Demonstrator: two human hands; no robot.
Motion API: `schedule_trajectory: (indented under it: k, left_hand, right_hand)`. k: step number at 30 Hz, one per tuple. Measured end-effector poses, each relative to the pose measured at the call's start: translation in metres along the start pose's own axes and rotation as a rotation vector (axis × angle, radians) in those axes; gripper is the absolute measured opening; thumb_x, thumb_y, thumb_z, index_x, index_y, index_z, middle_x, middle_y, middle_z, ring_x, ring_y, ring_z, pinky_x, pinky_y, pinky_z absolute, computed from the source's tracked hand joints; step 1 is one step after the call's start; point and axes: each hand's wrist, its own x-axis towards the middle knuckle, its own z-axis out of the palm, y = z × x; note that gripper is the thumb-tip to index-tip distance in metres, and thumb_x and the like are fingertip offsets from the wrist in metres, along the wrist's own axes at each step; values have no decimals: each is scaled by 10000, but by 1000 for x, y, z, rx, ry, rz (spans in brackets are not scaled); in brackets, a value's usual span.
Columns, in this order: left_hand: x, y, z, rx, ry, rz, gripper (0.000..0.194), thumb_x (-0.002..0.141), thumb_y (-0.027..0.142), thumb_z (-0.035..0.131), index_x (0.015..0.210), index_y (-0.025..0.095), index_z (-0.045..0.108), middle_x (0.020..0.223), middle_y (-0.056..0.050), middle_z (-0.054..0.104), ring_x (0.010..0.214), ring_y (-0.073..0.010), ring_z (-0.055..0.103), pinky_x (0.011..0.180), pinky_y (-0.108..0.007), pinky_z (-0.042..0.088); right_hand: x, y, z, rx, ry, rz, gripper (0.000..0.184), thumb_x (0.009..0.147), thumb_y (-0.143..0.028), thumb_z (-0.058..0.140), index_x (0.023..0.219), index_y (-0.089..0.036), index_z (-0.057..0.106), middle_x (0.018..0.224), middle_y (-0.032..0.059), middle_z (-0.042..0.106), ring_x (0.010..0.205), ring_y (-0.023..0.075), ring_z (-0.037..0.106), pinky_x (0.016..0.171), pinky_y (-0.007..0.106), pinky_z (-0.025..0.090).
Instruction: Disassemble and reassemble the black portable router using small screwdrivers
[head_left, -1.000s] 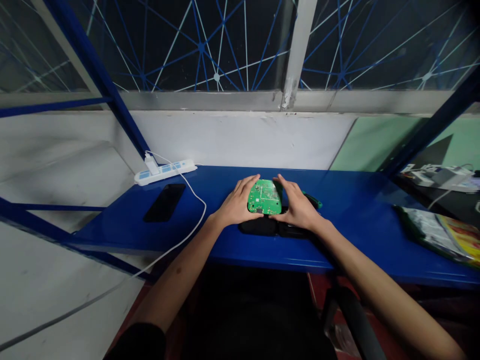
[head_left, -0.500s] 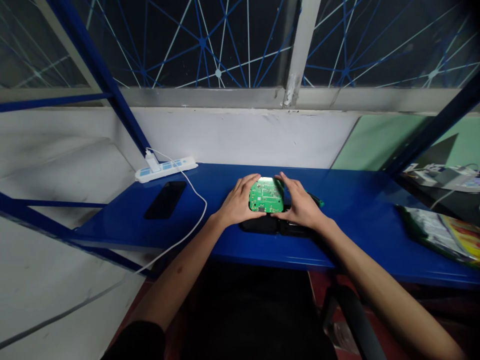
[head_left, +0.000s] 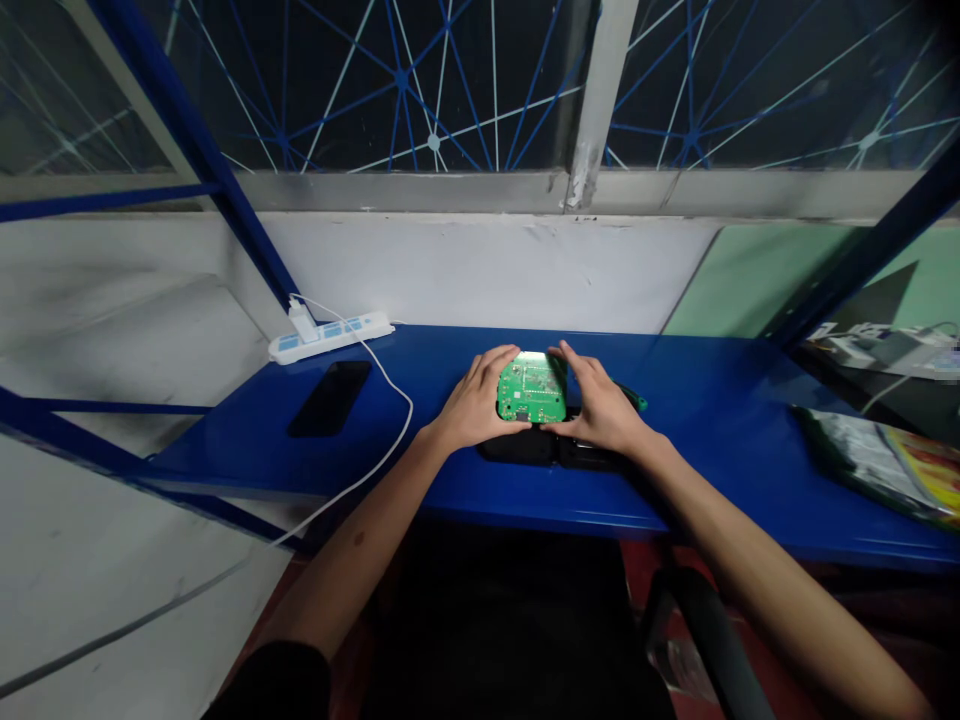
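1. Gripping a green circuit board (head_left: 532, 390) from both sides: left hand (head_left: 474, 407) cupping the left edge, right hand (head_left: 600, 410) cupping the right edge, fingers curled over the far rim.
2. Holding the board face up between the two grips, just above a black casing (head_left: 551, 451) lying on the blue bench (head_left: 712, 440); touching or not, impossible to tell.
3. Resting both wrists close to the bench's near side, right by the casing.
4. Peeking out beyond the right grip: a green-handled tool (head_left: 632, 400), mostly hidden.
5. Lying well to the left of the left grip: a dark phone (head_left: 330, 398), flat on the bench.
6. Sitting farther left and back: a white power strip (head_left: 330, 338), its white cable (head_left: 390, 440) trailing off the bench's near edge.
7. Showing far right of the right grip: a printed packet (head_left: 885, 465).
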Motion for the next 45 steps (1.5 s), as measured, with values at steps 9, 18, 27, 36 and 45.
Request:
schedule_trajectory:
  k: [9,18,27,36,45]
  left_hand:
    - [0,1,0,6,6,23,1130,667,357,880,1526,248,155,1504,-167,371,1399,-373,374,1146,-594,363]
    - [0,1,0,-4,-8,23,1156,659,359,878,1533,271,127,1516,-158,355,1413,-379,361,1154,-613,346]
    - [0,3,3,4,-43,18,1122,695,342,851,1537,242,116,1547,-187,304,1447,-383,301,1162,-623,320]
    - [11,7,0,102,-130,52,1129,732,422,828,1558,257,77,1623,-183,187,1501,-405,180,1204,-659,169]
    - [19,22,2,191,-216,82,1097,737,339,817,1570,247,110,1598,-144,297,1483,-362,256,1243,-560,97]
  right_hand:
    - [0,1,1,-1,-1,-3,1260,693,-430,821,1599,-243,-35,1520,156,449,1305,404,474,1040,632,461]
    - [0,-1,0,19,-5,16,1275,686,-402,818,1600,-253,-58,1512,150,462,1306,425,472,1029,643,471]
    - [0,1,2,2,2,2,1259,692,-413,812,1603,-225,-37,1523,155,449,1307,413,471,1038,619,474]
    - [-1,3,4,-19,13,-21,1240,706,-437,795,1602,-210,-32,1517,172,449,1304,413,480,1048,623,465]
    - [-1,3,6,-58,10,-75,1213,741,-443,770,1601,-198,-49,1565,196,376,1332,432,468,1050,630,471]
